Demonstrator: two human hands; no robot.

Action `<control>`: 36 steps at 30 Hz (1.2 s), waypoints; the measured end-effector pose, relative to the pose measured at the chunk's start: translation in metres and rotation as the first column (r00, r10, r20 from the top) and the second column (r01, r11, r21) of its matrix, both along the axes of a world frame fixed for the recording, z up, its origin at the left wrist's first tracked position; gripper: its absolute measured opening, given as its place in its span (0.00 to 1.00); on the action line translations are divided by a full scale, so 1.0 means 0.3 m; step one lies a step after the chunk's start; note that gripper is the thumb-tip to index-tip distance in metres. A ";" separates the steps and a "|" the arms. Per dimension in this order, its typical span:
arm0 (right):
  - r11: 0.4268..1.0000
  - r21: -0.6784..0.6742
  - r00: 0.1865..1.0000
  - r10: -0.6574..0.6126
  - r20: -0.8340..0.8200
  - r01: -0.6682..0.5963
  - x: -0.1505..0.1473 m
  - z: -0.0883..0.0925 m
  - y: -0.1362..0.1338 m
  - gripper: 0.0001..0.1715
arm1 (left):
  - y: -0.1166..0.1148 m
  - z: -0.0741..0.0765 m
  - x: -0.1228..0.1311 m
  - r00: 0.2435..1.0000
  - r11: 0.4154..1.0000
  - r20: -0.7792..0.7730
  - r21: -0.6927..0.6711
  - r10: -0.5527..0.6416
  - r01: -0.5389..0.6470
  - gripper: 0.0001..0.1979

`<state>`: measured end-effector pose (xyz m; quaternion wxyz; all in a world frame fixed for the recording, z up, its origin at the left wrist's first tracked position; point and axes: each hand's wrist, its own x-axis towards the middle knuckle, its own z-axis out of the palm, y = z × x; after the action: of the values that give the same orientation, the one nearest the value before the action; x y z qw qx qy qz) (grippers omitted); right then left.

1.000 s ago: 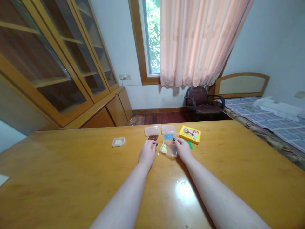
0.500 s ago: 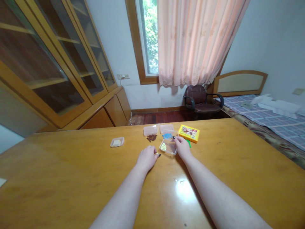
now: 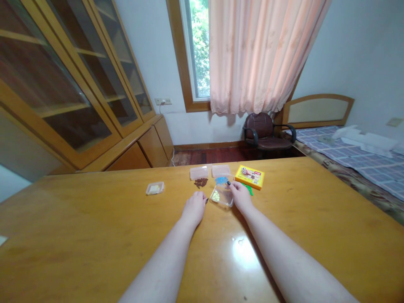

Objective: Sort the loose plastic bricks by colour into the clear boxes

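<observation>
My right hand (image 3: 240, 195) pinches the right side of a clear plastic box (image 3: 224, 198), which is tilted and has small pale yellow pieces (image 3: 216, 196) at its left end. Left of the box, my left hand (image 3: 195, 207) rests on the table with its fingers curled together; whatever they may hold is hidden. Beyond it lies a pile of brown pieces (image 3: 201, 182). Blue pieces (image 3: 221, 180) lie just behind the clear box. Green pieces (image 3: 249, 190) show beside my right hand, in front of a yellow box (image 3: 250, 176).
Two clear containers (image 3: 199, 173) (image 3: 220, 170) stand near the far edge of the wooden table (image 3: 94, 235). Farther left is a small clear box (image 3: 155, 188) with pale contents. A chair (image 3: 260, 130) and a bed (image 3: 362, 143) are beyond the table.
My left hand's fingers have drawn in slightly, away from the clear box. My right hand and the clear box have shifted slightly left.
</observation>
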<state>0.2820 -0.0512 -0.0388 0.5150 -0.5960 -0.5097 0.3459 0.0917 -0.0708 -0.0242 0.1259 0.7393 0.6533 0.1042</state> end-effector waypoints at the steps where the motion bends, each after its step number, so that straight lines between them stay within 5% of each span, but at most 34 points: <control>1: 1.000 -0.005 1.000 0.008 0.003 -0.007 -0.002 0.000 -0.001 0.18 | -0.001 0.005 0.001 1.000 1.000 0.025 0.029 0.010 -0.011 0.08; 6: 0.994 -0.028 0.993 0.106 0.042 -0.105 -0.019 -0.007 -0.009 0.17 | -0.008 0.014 0.020 0.986 0.980 0.153 0.192 -0.072 0.041 0.07; 12: 0.986 -0.044 0.987 0.159 -0.006 -0.159 -0.031 -0.018 -0.012 0.17 | -0.016 0.012 0.039 0.970 0.980 0.189 0.160 -0.150 0.120 0.07; 17: 0.998 -0.017 0.998 0.067 -0.004 -0.067 -0.013 -0.004 -0.005 0.17 | -0.005 0.030 -0.006 0.985 0.984 0.152 0.171 -0.076 0.050 0.09; 25: 1.000 -0.007 0.999 -0.012 -0.033 0.011 0.005 -0.005 0.008 0.20 | 0.007 -0.004 -0.056 0.998 0.998 0.029 -0.037 -0.056 0.057 0.05; 32: 1.000 0.001 0.999 0.007 -0.043 -0.007 0.001 -0.012 0.010 0.20 | 0.019 -0.027 -0.048 0.999 0.999 0.030 -0.031 -0.040 0.041 0.05; 36: 0.996 -0.037 0.995 0.084 -0.053 -0.086 -0.013 -0.017 0.003 0.20 | 0.011 0.003 -0.030 0.981 0.990 0.189 0.144 -0.040 0.012 0.07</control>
<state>0.2780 -0.0502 -0.0440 0.5010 -0.5745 -0.5145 0.3927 0.0827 -0.0673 -0.0234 0.1365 0.7413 0.6194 0.2195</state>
